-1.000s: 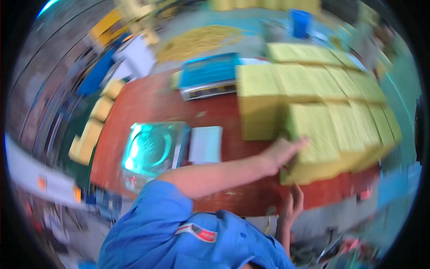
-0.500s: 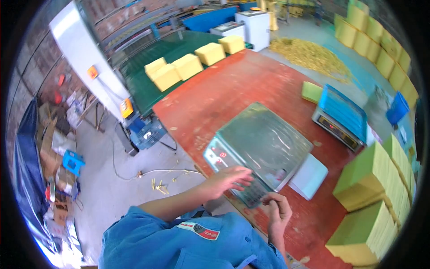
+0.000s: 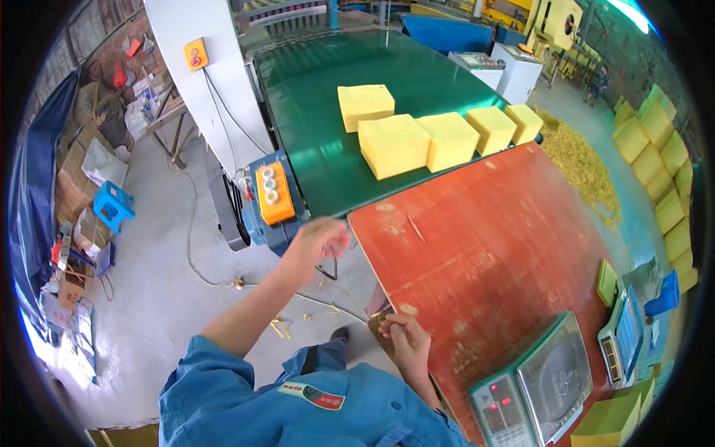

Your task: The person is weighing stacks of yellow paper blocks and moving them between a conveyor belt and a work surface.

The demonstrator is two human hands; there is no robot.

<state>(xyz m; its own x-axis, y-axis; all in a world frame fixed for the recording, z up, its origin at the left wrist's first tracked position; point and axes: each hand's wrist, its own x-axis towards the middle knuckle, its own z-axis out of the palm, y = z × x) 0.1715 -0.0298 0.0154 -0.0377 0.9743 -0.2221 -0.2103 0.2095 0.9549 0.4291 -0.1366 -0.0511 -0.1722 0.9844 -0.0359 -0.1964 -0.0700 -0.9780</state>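
My left hand (image 3: 319, 244) reaches forward in the air, near the red table's corner and the orange button box (image 3: 274, 195). Motion blurs its bent fingers, and no object shows in it. Lower down, my right hand (image 3: 408, 344) is beside the near edge of the red table (image 3: 484, 238), fingers curled in with nothing visible between them. Both hands are apart from the yellow paper blocks (image 3: 395, 147), which stand along the front of the green conveyor belt (image 3: 320, 67). A digital weighing scale (image 3: 555, 376) with a bare metal pan sits at the table's lower right.
A second scale (image 3: 624, 335) with a blue pan stands farther right, by more yellow stacks (image 3: 611, 421). A white machine column (image 3: 201, 89) rises at left. A cable (image 3: 192, 261) crosses the floor, and a blue stool (image 3: 113, 205) stands at far left.
The view has swung left, bringing the conveyor nearer the middle and the scale to the lower right. My left hand has moved from beside the scale toward the button box; my right hand has left the scale.
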